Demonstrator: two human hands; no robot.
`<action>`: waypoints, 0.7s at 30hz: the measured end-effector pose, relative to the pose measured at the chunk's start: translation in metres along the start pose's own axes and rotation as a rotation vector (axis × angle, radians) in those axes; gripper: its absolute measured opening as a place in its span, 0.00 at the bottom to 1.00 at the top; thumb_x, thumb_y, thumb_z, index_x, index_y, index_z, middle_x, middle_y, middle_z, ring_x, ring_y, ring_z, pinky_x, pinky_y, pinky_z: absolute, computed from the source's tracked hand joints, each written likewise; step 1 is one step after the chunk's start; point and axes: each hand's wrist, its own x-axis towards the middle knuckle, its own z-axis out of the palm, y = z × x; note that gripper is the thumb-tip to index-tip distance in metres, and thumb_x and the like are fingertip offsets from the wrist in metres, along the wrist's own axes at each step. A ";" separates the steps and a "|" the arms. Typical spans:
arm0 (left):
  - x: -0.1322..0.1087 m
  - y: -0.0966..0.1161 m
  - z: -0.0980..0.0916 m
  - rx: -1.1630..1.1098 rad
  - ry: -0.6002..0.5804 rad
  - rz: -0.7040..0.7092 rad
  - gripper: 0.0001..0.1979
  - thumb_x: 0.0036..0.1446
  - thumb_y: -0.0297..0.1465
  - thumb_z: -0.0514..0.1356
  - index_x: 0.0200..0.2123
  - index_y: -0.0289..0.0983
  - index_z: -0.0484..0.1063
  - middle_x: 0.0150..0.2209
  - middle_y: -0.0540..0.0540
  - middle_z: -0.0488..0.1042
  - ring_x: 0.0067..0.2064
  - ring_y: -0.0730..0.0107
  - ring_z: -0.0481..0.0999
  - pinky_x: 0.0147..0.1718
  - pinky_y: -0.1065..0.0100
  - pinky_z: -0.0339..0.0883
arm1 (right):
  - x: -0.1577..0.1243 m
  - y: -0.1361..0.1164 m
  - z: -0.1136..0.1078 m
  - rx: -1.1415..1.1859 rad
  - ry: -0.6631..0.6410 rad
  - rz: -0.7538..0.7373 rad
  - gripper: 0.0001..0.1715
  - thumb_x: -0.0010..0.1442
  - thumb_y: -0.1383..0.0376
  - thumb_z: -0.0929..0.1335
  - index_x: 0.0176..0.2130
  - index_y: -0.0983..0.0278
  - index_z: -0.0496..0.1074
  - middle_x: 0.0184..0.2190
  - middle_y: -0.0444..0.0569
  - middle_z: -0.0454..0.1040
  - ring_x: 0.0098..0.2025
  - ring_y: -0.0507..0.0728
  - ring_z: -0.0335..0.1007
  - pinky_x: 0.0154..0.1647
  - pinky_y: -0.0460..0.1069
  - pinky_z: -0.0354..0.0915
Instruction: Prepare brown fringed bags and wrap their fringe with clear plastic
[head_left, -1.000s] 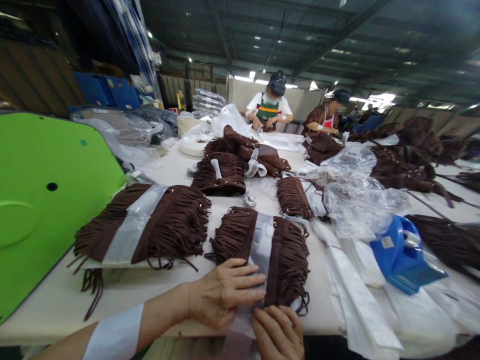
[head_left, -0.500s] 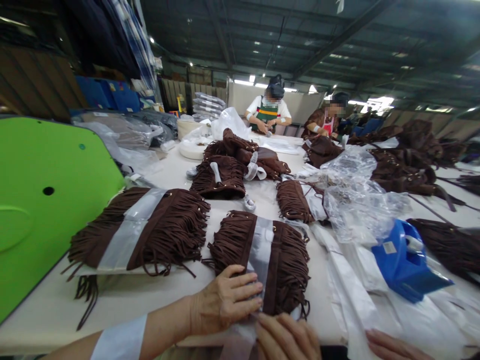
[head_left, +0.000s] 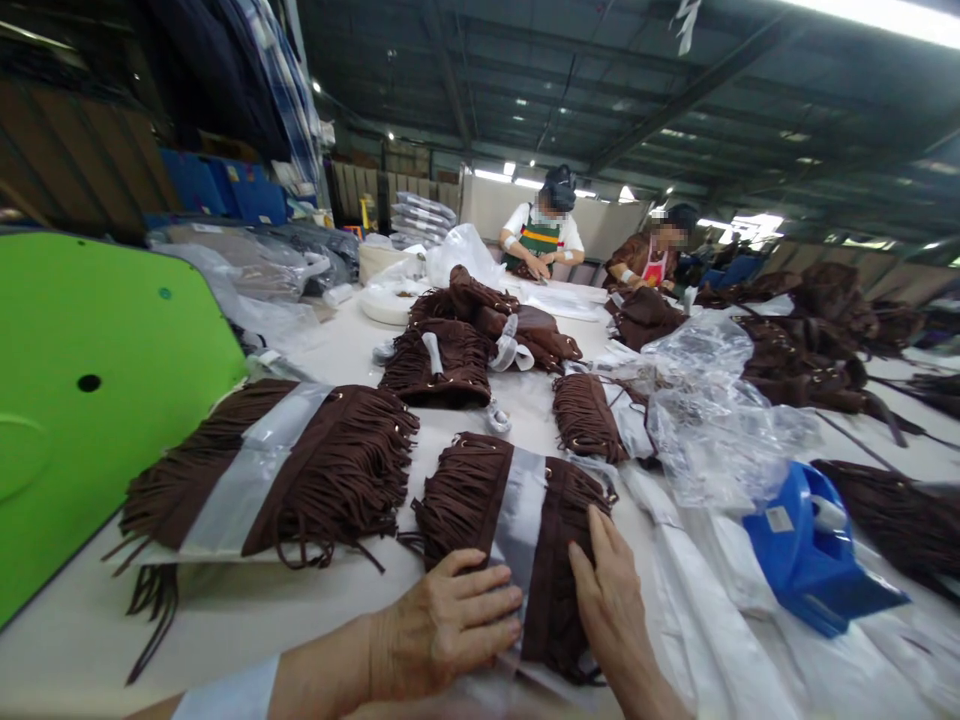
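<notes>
In the head view a brown fringed bag (head_left: pixel 555 560) with small metal eyelets lies near the table's front edge. A translucent whitish strip (head_left: pixel 517 510) runs over its middle. My left hand (head_left: pixel 450 620) rests flat on the bag's lower left part, its fingertips reaching the strip. On the right side, my right hand (head_left: pixel 615 590) touches the bag's edge and fringe with fingers stretched out and the thumb apart. Neither hand grips anything. A second fringed bag (head_left: pixel 300 480) with a similar strip lies to the left.
A green panel (head_left: pixel 97 400) stands at the left. To the right are a blue tape dispenser (head_left: pixel 802 550), clear plastic bags (head_left: pixel 705 420) and white sheets (head_left: pixel 712 610). More brown bags (head_left: pixel 442 360) lie further back. Two people (head_left: pixel 540 235) work across the table.
My right hand has moved from the bag's front edge up to its right side and spread out. My left hand stays nearly in place. Another hand at the lower right has left the view.
</notes>
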 end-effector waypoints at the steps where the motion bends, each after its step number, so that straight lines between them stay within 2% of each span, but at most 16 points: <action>1: 0.000 0.000 0.000 -0.002 0.006 0.003 0.09 0.62 0.27 0.52 0.43 0.36 0.70 0.47 0.45 0.76 0.52 0.64 0.70 0.57 0.59 0.53 | -0.002 0.001 -0.002 0.025 0.020 0.024 0.30 0.62 0.59 0.56 0.55 0.77 0.63 0.53 0.66 0.68 0.54 0.65 0.63 0.52 0.61 0.61; 5: 0.001 -0.001 -0.001 -0.013 0.024 0.008 0.09 0.61 0.27 0.53 0.43 0.35 0.70 0.47 0.46 0.76 0.52 0.63 0.71 0.58 0.58 0.51 | 0.008 -0.013 -0.010 0.005 0.088 -0.044 0.25 0.61 0.62 0.57 0.52 0.71 0.67 0.53 0.62 0.68 0.55 0.64 0.61 0.55 0.61 0.57; 7: 0.002 -0.001 -0.002 -0.015 0.013 0.011 0.09 0.61 0.27 0.53 0.43 0.35 0.70 0.47 0.47 0.76 0.51 0.63 0.71 0.57 0.58 0.51 | 0.023 -0.025 -0.011 0.031 0.038 -0.062 0.25 0.59 0.64 0.58 0.52 0.69 0.68 0.51 0.60 0.70 0.53 0.64 0.63 0.54 0.59 0.57; 9: 0.003 -0.001 -0.003 -0.012 -0.007 0.016 0.09 0.61 0.28 0.53 0.43 0.35 0.70 0.47 0.47 0.76 0.51 0.63 0.71 0.57 0.59 0.51 | 0.037 -0.033 -0.009 0.142 -0.074 0.006 0.22 0.56 0.65 0.59 0.48 0.67 0.70 0.44 0.58 0.73 0.47 0.63 0.66 0.50 0.57 0.58; 11: 0.003 -0.001 -0.003 -0.008 0.000 0.009 0.09 0.62 0.28 0.53 0.43 0.35 0.70 0.47 0.47 0.76 0.51 0.63 0.71 0.57 0.59 0.51 | 0.047 -0.034 -0.008 0.260 -0.166 0.094 0.16 0.55 0.63 0.60 0.38 0.64 0.73 0.36 0.55 0.74 0.40 0.61 0.68 0.47 0.56 0.59; 13: 0.003 -0.001 -0.003 -0.010 0.023 0.001 0.08 0.61 0.28 0.53 0.43 0.35 0.70 0.47 0.47 0.76 0.52 0.64 0.71 0.57 0.59 0.52 | 0.050 -0.029 -0.010 0.347 -0.212 0.142 0.13 0.54 0.59 0.62 0.30 0.63 0.72 0.31 0.51 0.72 0.36 0.59 0.67 0.43 0.54 0.60; 16: 0.002 -0.001 -0.001 -0.011 0.032 0.004 0.08 0.60 0.27 0.54 0.42 0.35 0.70 0.46 0.47 0.76 0.52 0.64 0.71 0.57 0.60 0.52 | 0.049 -0.015 -0.021 0.498 -0.322 0.180 0.15 0.53 0.54 0.63 0.28 0.62 0.69 0.25 0.46 0.70 0.30 0.56 0.65 0.33 0.49 0.61; 18: 0.001 -0.001 0.000 -0.009 0.034 0.002 0.08 0.60 0.27 0.55 0.42 0.35 0.71 0.47 0.47 0.75 0.52 0.63 0.71 0.57 0.59 0.51 | 0.047 -0.008 -0.031 0.685 -0.393 0.257 0.15 0.51 0.53 0.66 0.26 0.63 0.69 0.25 0.44 0.69 0.29 0.54 0.64 0.29 0.47 0.60; 21: -0.001 -0.001 0.001 -0.011 0.043 -0.004 0.08 0.60 0.27 0.55 0.42 0.34 0.71 0.47 0.47 0.75 0.52 0.62 0.70 0.58 0.58 0.51 | 0.045 -0.005 -0.042 0.992 -0.437 0.404 0.15 0.42 0.57 0.72 0.20 0.64 0.67 0.29 0.45 0.71 0.32 0.54 0.64 0.32 0.46 0.60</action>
